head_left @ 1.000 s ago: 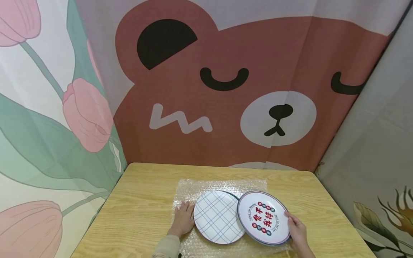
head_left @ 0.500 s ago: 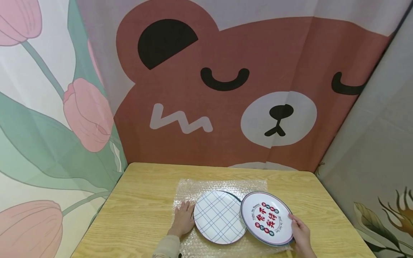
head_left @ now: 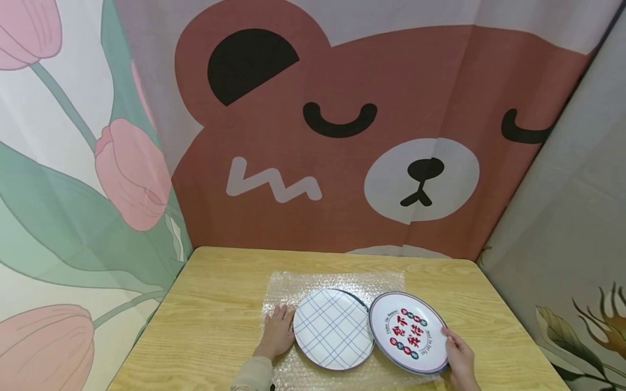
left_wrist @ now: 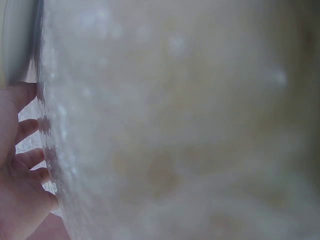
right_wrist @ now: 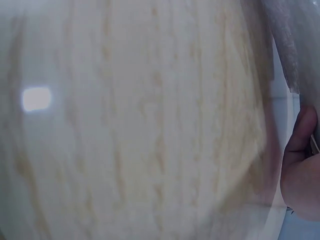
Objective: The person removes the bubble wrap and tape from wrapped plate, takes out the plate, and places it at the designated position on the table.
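A white plate with a blue check pattern (head_left: 334, 329) lies on a sheet of bubble wrap (head_left: 288, 279), the green rim of something showing beneath its far right edge. My left hand (head_left: 277, 335) rests on the wrap at the plate's left edge, fingers extended; the left wrist view catches this hand (left_wrist: 20, 160) at its side. To the right, my right hand (head_left: 458, 355) grips the right rim of a white plate with red characters (head_left: 408, 332). That plate's left edge meets the checked plate's right side. The right wrist view shows only the thumb side of the hand (right_wrist: 302, 170).
The wooden table (head_left: 210, 309) extends on both sides of the wrap. A curtain with a bear print (head_left: 391, 81) hangs behind it, with a tulip curtain (head_left: 73, 163) at left and a grey printed one (head_left: 577, 217) at right.
My right hand has moved the red-lettered plate a little to the right, so more of the checked plate's right side shows. The left hand has stayed in place.
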The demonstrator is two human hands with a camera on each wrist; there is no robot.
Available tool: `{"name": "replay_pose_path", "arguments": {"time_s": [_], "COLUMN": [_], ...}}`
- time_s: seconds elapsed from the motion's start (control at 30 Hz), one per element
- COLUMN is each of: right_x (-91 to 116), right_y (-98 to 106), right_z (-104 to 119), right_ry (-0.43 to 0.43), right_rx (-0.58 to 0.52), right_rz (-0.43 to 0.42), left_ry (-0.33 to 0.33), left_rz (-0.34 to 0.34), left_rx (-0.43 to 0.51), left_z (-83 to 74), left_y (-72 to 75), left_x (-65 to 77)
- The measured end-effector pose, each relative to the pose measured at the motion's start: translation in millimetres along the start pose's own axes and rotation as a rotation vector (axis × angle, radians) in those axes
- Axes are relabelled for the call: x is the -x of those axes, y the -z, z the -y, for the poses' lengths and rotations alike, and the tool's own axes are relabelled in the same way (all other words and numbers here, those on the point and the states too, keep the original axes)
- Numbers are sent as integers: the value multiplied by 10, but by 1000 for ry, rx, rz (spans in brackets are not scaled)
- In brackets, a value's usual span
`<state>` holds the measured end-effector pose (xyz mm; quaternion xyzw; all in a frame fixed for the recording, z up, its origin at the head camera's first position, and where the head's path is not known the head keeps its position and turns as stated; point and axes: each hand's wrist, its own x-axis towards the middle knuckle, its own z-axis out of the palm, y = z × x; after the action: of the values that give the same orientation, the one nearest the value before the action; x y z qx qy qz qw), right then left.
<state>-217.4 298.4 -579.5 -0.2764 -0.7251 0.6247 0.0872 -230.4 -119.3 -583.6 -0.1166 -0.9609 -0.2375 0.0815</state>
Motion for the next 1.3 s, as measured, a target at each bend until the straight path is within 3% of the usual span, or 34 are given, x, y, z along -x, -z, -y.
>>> {"name": "replay_pose_path", "arguments": {"time_s": [0.7, 0.97, 1.3], "right_x": [-52, -92, -115], "right_y": [181, 215, 235], "right_z": [-82, -142, -156], "right_ry": [-54, -35, -70], "right_rx": [-33, -31, -48], "right_rz": [-33, -76, -143], "left_ry": [11, 16, 14], "left_rz": [10, 13, 18], "left_rx": [-13, -6, 5], "left_z": [15, 20, 19], "left_y": [-15, -29, -21], "left_x": [-11, -3, -4]}}
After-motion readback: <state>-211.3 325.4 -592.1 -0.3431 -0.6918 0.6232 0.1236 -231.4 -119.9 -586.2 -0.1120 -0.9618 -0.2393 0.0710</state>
